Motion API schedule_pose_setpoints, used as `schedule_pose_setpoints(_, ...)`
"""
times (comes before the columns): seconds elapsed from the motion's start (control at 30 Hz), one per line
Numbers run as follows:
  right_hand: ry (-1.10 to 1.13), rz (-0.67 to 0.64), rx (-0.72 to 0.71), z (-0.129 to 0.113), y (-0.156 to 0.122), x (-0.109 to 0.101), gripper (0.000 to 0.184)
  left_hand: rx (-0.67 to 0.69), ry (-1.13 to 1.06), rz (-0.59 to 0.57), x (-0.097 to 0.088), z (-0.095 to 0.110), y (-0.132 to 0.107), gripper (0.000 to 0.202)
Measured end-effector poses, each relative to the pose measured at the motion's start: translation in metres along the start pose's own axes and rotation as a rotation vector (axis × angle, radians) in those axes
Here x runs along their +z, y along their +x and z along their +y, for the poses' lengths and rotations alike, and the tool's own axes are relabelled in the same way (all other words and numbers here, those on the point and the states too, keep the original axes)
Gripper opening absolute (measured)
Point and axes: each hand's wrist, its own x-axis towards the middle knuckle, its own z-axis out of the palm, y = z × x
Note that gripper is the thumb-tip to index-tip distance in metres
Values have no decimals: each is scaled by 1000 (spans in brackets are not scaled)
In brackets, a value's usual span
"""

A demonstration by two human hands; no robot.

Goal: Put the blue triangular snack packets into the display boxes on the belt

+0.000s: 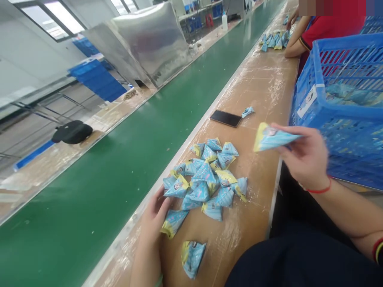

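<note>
My right hand [305,157] is raised over the table's near edge, its fingers pinched on one blue-and-yellow triangular packet [273,137]. My left hand [155,215] rests on the wooden table [263,91] beside the belt, fingers touching a packet [174,222] at the near edge of a pile of several such packets [206,175]. Another loose packet [192,257] lies closer to me. A single packet [247,111] lies farther off by a phone.
A black phone [226,118] lies on the table beyond the pile. A green conveyor belt [134,151] runs along the left. A blue crate [341,107] holding packets stands at my right. Farther along, a person in red [317,30] works at another packet pile [273,40].
</note>
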Motion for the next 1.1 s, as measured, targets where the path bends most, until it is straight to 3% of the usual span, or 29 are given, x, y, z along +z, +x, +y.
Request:
schedule_pose_setpoints(0.1,-53,-34,-58,0,4,-7,44,7,-11,-9,1,-2,0,86)
schedule_pose_setpoints(0.17,-117,22,-109,-1,11,-13,44,6,-7,-11,1,-2,0,88)
schedule_pose_setpoints(0.33,-135,80,-70,6,14,-17,45,21,8,-18,0,-2,0,88)
schedule_pose_setpoints(0.43,-185,-2,-7,30,2,-10,41,40,-3,-14,-1,-8,2,86)
schedule_pose_setpoints(0.63,-138,-213,320,103,-33,6,24,60,14,23,2,-15,1,81)
schedule_pose_setpoints(0.77,-296,-283,251,127,-44,1,17,40,18,30,5,-7,-4,80)
schedule_pose_setpoints(0.9,-451,-262,117,115,-29,-13,22,2,21,25,3,-4,-3,81)
schedule_pose_setpoints(1.0,-428,-72,49,90,-6,-21,17,-14,25,6,2,-3,-2,81)
schedule_pose_setpoints(1.1,-389,-12,18,71,14,-21,20,15,39,25,3,-1,-4,78)
